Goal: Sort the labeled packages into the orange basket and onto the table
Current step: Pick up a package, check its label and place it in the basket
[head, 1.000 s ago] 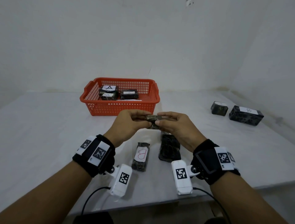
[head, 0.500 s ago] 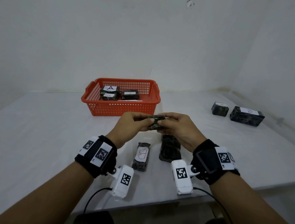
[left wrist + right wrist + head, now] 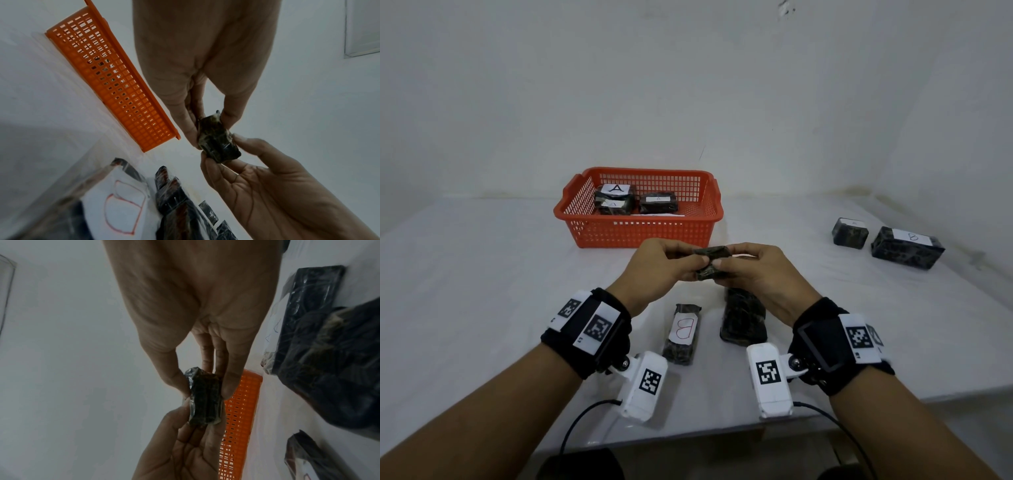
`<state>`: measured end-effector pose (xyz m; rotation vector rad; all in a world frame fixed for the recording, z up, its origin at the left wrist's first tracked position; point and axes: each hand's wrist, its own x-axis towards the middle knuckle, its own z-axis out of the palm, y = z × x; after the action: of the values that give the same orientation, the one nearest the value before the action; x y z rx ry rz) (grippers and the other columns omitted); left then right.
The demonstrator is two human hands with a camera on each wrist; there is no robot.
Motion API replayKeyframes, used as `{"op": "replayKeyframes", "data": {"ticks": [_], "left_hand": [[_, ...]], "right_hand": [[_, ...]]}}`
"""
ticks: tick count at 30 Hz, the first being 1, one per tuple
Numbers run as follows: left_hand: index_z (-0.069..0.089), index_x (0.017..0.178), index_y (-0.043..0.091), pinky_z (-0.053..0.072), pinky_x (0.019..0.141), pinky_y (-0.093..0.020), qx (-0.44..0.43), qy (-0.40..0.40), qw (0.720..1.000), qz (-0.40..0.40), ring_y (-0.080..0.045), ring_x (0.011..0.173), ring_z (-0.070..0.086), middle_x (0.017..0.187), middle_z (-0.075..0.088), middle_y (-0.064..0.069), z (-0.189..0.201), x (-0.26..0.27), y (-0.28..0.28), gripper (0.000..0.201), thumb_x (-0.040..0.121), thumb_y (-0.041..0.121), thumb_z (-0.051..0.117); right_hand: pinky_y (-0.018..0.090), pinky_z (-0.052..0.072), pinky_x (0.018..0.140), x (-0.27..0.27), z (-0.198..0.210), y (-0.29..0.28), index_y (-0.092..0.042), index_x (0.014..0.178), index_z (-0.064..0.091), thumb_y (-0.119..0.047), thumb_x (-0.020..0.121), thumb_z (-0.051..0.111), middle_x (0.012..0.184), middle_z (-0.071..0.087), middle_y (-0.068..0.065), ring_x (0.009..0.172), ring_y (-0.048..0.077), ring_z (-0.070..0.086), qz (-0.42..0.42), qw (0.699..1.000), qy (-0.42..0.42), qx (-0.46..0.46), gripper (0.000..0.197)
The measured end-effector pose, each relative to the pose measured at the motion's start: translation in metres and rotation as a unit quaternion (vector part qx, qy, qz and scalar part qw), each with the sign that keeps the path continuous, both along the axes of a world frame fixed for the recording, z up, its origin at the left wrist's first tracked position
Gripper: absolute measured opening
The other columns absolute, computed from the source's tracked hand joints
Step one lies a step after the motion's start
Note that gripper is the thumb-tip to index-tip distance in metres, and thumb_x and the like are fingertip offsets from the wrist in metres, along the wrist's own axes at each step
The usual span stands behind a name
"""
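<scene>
A small dark wrapped package (image 3: 710, 262) (image 3: 218, 141) (image 3: 205, 400) is held in the air in front of the orange basket (image 3: 637, 231). My left hand (image 3: 674, 265) pinches its left end and my right hand (image 3: 743, 263) pinches its right end. No label shows on it. The basket holds several dark packages, one with a white label marked A (image 3: 615, 188). On the table below my hands lie a package labelled B (image 3: 682, 330) and a dark unlabelled-side package (image 3: 743, 317).
At the right of the white table (image 3: 482, 291) stand a small dark package (image 3: 850, 233) and a larger one marked B (image 3: 907, 246). White walls close off the back and right. The table's front edge runs just under my wrists.
Both hands have kept hold of the small package and turned it slightly between the fingers. The view has shifted a little; nothing else moved.
</scene>
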<state>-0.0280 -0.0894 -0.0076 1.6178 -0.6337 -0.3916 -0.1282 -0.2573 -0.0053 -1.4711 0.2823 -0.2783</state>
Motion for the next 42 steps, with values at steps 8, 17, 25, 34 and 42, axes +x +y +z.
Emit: {"op": "replayKeyframes", "data": {"ticks": [8,17,25,34,42], "left_hand": [[0.075,0.115,0.005,0.061,0.081,-0.024,-0.006,0.008,1.000,-0.027,-0.026,0.101,0.076,0.108,0.078,-0.016,0.0022,-0.0001,0.0029,0.022,0.093,0.003,0.072],[0.076,0.114,0.012,0.061,0.083,-0.024,0.030,-0.071,0.996,-0.039,-0.018,0.097,0.077,0.107,0.080,-0.003,0.0061,-0.0019,0.0058,0.034,0.084,-0.003,0.078],[0.074,0.102,0.010,0.059,0.084,-0.021,-0.032,-0.054,0.998,-0.010,-0.016,0.102,0.076,0.104,0.080,-0.007,0.0058,-0.0017,0.0039,0.036,0.075,-0.012,0.083],[0.075,0.120,0.013,0.058,0.100,-0.033,-0.024,-0.020,0.998,-0.057,-0.021,0.111,0.073,0.115,0.078,-0.006,0.0072,-0.0057,0.0069,0.032,0.090,0.024,0.078],[0.075,0.118,0.011,0.059,0.097,-0.032,-0.032,-0.027,0.999,-0.024,-0.022,0.104,0.076,0.109,0.079,-0.007,0.0042,-0.0052,0.0081,0.029,0.090,0.017,0.079]], "right_hand": [[0.036,0.062,0.087,-0.0013,0.0024,-0.0003,0.001,0.109,0.071,0.000,0.086,0.078,0.101,0.078,0.023,0.094,0.034,0.077,-0.018,0.999,-0.011,-0.028,0.024],[0.025,0.059,0.081,-0.0052,0.0088,-0.0013,-0.002,0.109,0.075,-0.002,0.086,0.079,0.102,0.079,0.016,0.094,0.025,0.077,-0.014,0.996,-0.042,-0.074,0.024],[0.044,0.058,0.100,-0.0032,0.0064,0.0032,0.005,0.119,0.068,-0.015,0.100,0.064,0.113,0.075,0.024,0.106,0.037,0.074,0.028,0.997,0.012,0.075,0.028],[0.040,0.057,0.101,-0.0062,0.0068,0.0018,0.005,0.119,0.068,-0.009,0.090,0.076,0.111,0.077,0.020,0.108,0.034,0.074,0.002,0.999,-0.033,0.016,0.034],[0.029,0.060,0.092,-0.0097,0.0051,0.0026,0.007,0.118,0.070,-0.004,0.090,0.074,0.108,0.077,0.023,0.106,0.034,0.075,0.011,0.999,-0.031,0.006,0.029]]}}
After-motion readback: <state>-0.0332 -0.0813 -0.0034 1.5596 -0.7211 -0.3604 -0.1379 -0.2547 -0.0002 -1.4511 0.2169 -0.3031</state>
